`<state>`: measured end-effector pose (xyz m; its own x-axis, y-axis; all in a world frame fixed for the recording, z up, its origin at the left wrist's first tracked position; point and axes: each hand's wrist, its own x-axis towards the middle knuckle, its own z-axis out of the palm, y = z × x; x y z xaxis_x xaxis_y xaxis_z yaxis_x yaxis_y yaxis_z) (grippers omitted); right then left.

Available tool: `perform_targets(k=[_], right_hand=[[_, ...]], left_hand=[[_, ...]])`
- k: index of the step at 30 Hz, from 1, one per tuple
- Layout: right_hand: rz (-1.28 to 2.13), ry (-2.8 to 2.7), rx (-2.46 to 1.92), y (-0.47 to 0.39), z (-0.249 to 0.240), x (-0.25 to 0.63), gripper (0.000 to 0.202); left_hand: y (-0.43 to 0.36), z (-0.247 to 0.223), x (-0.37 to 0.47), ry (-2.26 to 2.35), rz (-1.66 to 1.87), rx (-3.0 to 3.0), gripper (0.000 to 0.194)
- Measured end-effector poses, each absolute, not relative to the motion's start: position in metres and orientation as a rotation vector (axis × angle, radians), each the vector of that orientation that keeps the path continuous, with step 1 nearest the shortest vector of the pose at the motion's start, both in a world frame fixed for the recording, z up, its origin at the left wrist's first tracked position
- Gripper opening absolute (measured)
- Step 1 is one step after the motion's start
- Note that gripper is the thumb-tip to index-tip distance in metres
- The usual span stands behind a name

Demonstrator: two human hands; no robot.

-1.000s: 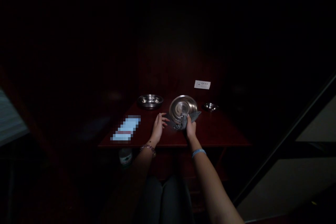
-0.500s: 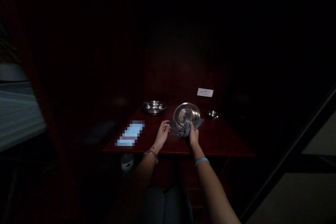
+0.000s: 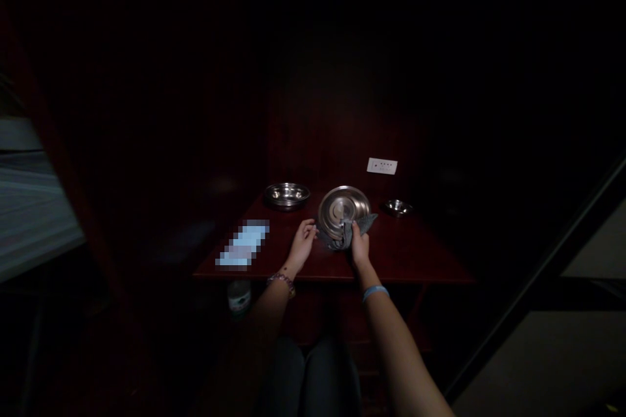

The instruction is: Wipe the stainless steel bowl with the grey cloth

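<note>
A shiny steel dish (image 3: 337,210), shallow and round, is tilted up above the table with its hollow side towards me. My right hand (image 3: 360,246) grips a dark grey cloth (image 3: 337,242) at the dish's lower right rim, thumb on top. The cloth bunches along the lower edge, and one corner sticks out to the right. At the left rim, my left hand (image 3: 302,241) has its fingers curled and closed on the cloth's left end, beside the dish. Its fingertips are partly lost in the dark.
Stacked steel dishes (image 3: 287,195) stand at the back left of the dark red table (image 3: 415,264). A small steel bowl (image 3: 397,208) sits at the right. A pixelated bright phone-like rectangle (image 3: 243,244) lies front left. A bottle (image 3: 239,296) is below the edge; a socket (image 3: 382,166) is on the wall.
The dish has shifted slightly left and turned a little in my hands, coming closer to my left fingers. My right hand and the cloth moved slightly left with it. The whole view has shifted slightly.
</note>
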<state>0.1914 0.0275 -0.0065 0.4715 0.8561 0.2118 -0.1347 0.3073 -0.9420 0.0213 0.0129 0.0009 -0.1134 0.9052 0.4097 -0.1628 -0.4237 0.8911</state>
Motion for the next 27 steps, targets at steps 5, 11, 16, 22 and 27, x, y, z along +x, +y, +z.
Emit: perform_targets(k=[5,11,16,22,27], right_hand=[[0.777,-0.835,-1.059,0.0289,-0.0073,0.1921,0.049],[0.780,-0.830,-1.062,0.0282,-0.0063,0.1922,0.053],[0.771,-0.838,-1.075,0.0282,-0.0060,0.1919,0.056],[0.757,-0.878,-1.089,0.0267,-0.0054,0.1922,0.051],[0.751,-0.903,-1.101,0.0232,-0.0037,0.1914,0.051]], left_hand=[[0.0117,0.0024,0.0213,0.903,1.651,1.316,0.024],[0.0123,0.0024,0.0215,0.895,1.653,1.307,0.029],[0.0135,0.0028,0.0218,0.903,1.643,1.307,0.031],[0.0131,0.0033,0.0219,0.877,1.627,1.290,0.029],[0.0108,0.0042,0.0215,0.858,1.597,1.328,0.025]])
